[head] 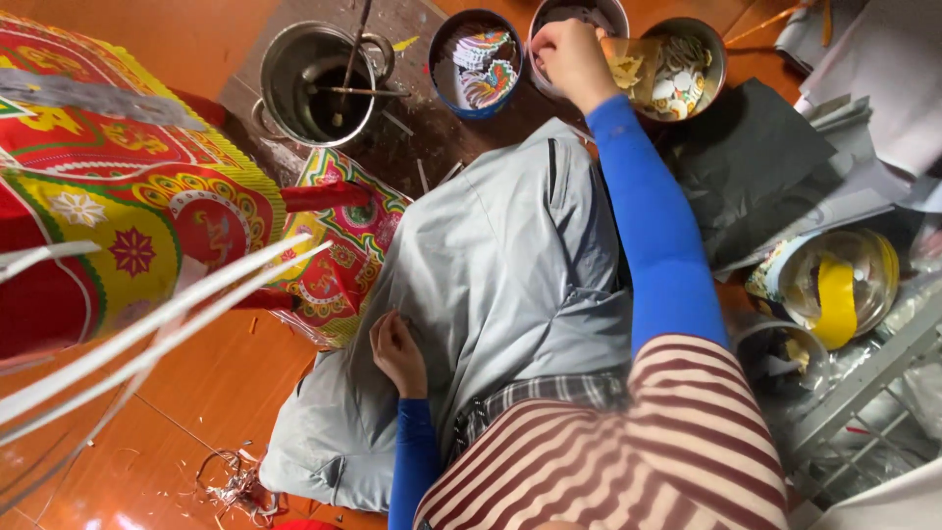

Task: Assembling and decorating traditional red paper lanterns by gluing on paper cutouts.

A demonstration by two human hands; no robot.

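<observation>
I see even, soft daylight, no hard shadows; the orange floor [211, 388] shines faintly, white strips [147, 329] nearby blur, and edges bend.

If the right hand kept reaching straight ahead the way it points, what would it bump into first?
The right hand points away from the body, fingers already dipping over a round metal bowl. Going straight on, it would likely meet that bowl's contents or far rim first, though depth is hard to judge.

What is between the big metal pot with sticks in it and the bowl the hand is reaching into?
In the head view, a blue-rimmed bowl of colourful paper cutouts sits between the metal pot and the bowl under the right hand.
</observation>
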